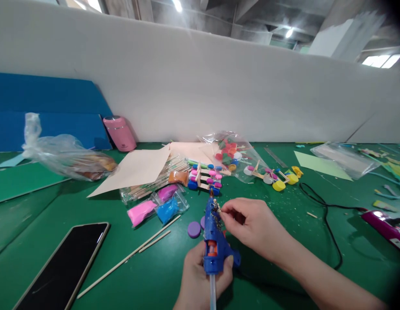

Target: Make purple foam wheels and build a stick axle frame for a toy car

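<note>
Pink flask [120, 134] beside blue boards [45, 92], white partition [200, 86] behind, dark-screened phone [62, 267]

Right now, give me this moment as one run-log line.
left hand: holds glue gun | right hand: at glue gun's front, grip unclear | glue stick: in glue gun's rear | purple discs: on table

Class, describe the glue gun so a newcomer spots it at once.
Find the green table, then the left hand, bottom centre. It holds the glue gun: blue, with a translucent stick protruding behind, unlike the blue packet nearby.
</note>
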Demonstrator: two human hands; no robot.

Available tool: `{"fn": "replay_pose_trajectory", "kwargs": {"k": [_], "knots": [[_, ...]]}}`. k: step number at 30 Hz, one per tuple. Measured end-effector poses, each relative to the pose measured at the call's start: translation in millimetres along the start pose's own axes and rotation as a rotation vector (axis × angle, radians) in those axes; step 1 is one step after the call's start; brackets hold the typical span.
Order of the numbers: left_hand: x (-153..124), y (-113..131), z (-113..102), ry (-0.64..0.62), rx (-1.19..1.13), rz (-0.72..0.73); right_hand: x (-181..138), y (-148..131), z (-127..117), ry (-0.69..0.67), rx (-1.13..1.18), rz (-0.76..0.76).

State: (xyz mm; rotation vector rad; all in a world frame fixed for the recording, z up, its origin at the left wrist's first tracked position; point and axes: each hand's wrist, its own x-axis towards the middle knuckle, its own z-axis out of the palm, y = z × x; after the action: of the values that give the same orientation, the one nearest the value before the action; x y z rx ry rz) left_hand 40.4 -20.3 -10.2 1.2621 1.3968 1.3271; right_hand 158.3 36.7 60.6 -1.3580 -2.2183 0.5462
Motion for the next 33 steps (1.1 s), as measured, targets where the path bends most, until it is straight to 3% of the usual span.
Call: {"fn": "replay_pose_trajectory", "kwargs": {"k": [14, 24, 33], "knots": [[-2.8, -0.8, -1.4, -0.073, -0.085, 0.025, -0.6, 12.0, 1.8, 0.071, 0.08, 0.011], [-0.6, 3.1, -1.7, -0.07, -0.071, -0.062, -2.1, 5.7, -1.3, 0.056, 0.157, -0.042], [-1.0, 0.6, -3.3, -0.063, 0.021, -0.01, 1.1, 3.9, -4.6, -0.006, 0.147, 0.025]]}}
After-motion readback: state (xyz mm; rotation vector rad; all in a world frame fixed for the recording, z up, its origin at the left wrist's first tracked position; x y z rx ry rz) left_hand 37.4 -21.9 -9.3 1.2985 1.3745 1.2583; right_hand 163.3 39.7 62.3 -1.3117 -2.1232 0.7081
